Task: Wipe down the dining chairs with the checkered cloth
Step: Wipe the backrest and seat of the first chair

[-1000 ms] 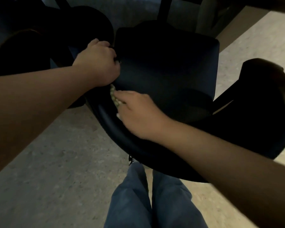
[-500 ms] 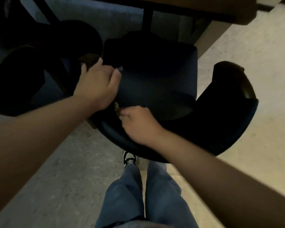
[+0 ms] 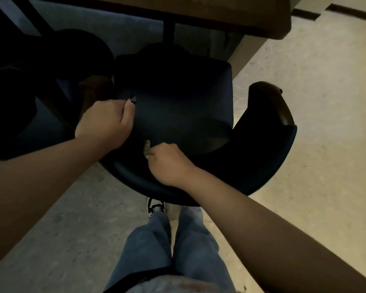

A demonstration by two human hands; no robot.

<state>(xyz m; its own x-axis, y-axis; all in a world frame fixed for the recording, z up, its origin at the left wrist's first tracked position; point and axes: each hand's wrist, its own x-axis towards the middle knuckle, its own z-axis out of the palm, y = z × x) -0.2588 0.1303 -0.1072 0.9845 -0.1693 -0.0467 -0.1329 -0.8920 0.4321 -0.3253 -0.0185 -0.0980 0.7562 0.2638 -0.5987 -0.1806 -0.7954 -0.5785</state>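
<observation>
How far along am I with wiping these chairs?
Nothing shows as finished; the dark upholstery gives no sign of what has been wiped. In hand: your right hand holds the checkered cloth in the crease between the seat cushion and the curved backrest, while your left hand grips the cushion's edge. Left: at least the neighbouring chair.

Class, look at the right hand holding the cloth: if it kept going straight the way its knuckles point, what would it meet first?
Most likely the left hand, which grips the seat cushion edge just beyond the right hand and cloth; depth is unclear.
</observation>
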